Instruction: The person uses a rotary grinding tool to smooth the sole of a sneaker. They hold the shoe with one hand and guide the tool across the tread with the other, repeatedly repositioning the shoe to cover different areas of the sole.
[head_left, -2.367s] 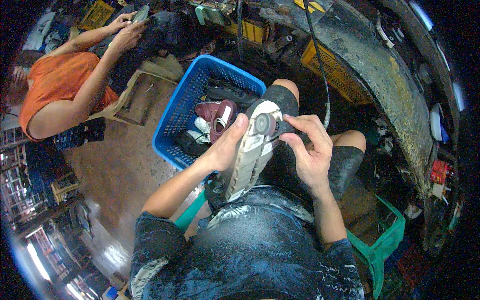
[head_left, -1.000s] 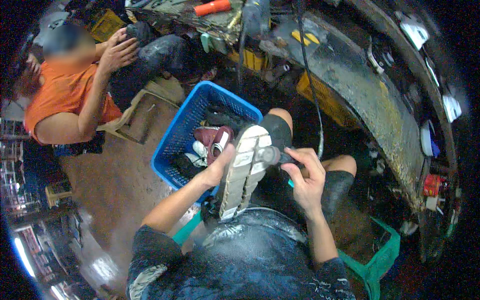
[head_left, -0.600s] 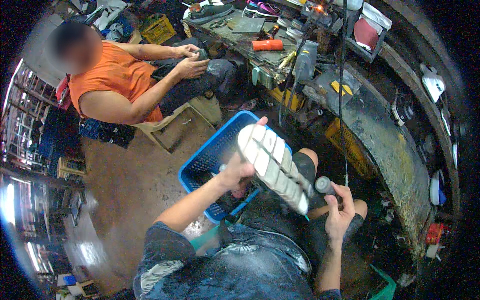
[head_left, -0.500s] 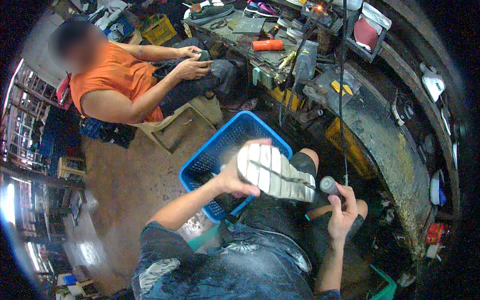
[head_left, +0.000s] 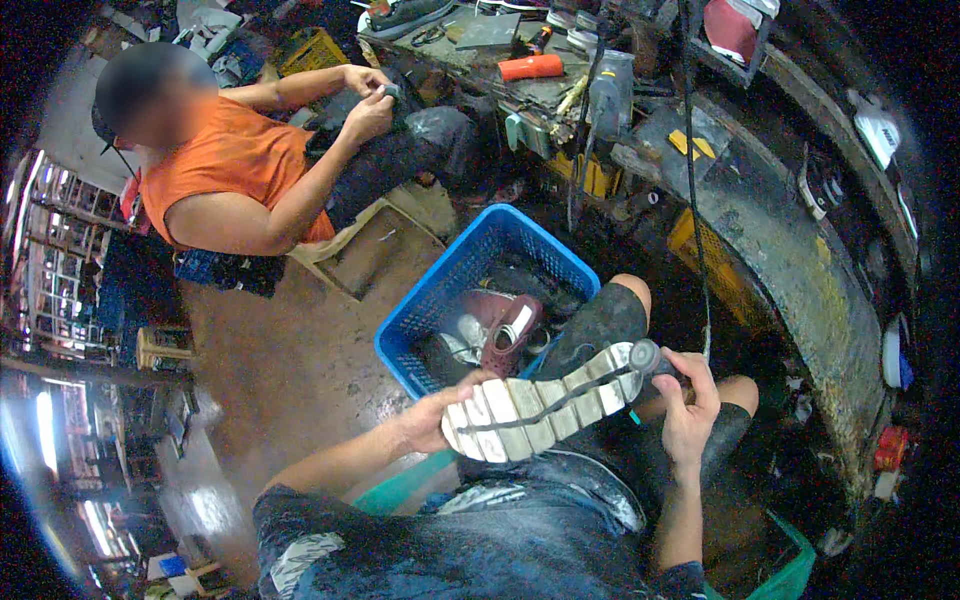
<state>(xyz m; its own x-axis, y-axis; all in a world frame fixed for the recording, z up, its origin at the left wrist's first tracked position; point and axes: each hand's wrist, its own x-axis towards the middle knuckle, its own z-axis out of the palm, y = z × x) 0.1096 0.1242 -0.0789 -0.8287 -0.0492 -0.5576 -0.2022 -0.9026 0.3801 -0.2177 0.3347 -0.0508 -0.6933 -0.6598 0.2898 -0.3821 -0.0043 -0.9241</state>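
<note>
My left hand [head_left: 430, 420] is closed around one end of a white and grey shoe sole [head_left: 540, 412]. The sole lies slantwise over my lap, its segmented tread with a dark centre groove turned up. In my right hand [head_left: 688, 405] is a small grey cylinder with a round end [head_left: 645, 356], pinched between thumb and fingers. That round end overlaps the sole's far right end; whether they touch I cannot tell. Beyond the sole stands a blue plastic basket [head_left: 432, 275] holding a maroon shoe [head_left: 500, 338] and other shoes, partly in shadow.
A seated person in an orange top [head_left: 250, 155] handles a small dark object at the left. A cluttered workbench [head_left: 790, 230] curves along the right, with a yellow crate [head_left: 715, 265] under it. A black cable [head_left: 690, 180] hangs close to my right hand.
My left hand has brought the sole down toward me and swung its right end up to the grey cylinder. Shoes in the basket now show. My right hand has shifted slightly.
</note>
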